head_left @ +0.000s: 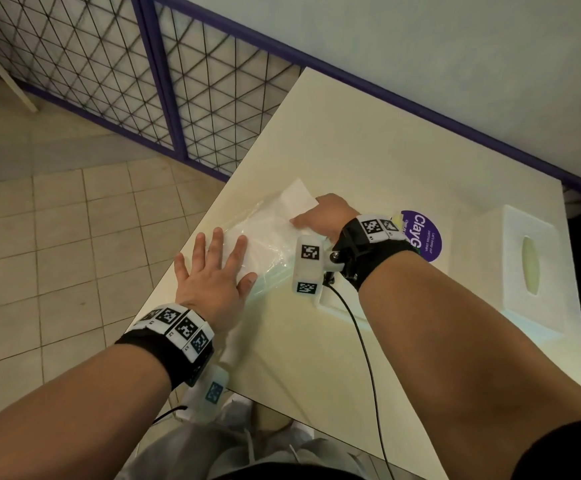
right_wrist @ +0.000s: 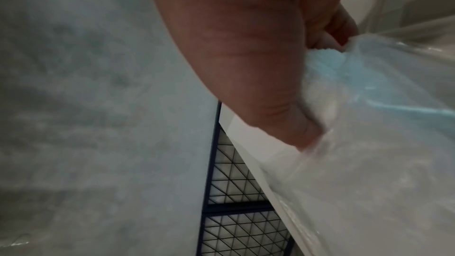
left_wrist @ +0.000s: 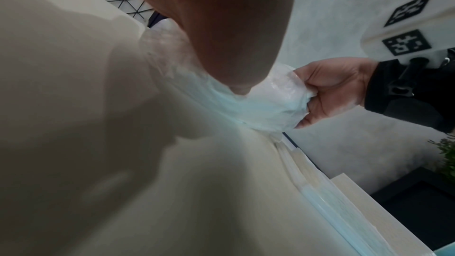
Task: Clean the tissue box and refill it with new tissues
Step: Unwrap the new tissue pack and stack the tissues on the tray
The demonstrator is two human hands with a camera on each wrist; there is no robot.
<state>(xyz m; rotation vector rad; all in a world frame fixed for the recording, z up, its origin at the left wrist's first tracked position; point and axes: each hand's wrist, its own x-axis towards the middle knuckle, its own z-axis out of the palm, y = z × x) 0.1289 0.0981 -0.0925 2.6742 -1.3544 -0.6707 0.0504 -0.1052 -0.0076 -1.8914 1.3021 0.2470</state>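
A pack of new tissues in clear plastic wrap lies on the cream table near its left edge. My left hand lies flat on the pack's near end with its fingers spread, pressing it down. My right hand grips the pack's far end, fingers curled into the wrap and the tissues. The left wrist view shows this grip of my right hand. In the right wrist view the fingers dig into the plastic. The white tissue box with its oval slot stands at the right, untouched.
A round purple sticker is on the table between my right wrist and the box. A flat white piece lies under my right wrist camera. A wire mesh fence and tiled floor are left of the table. A wall runs behind.
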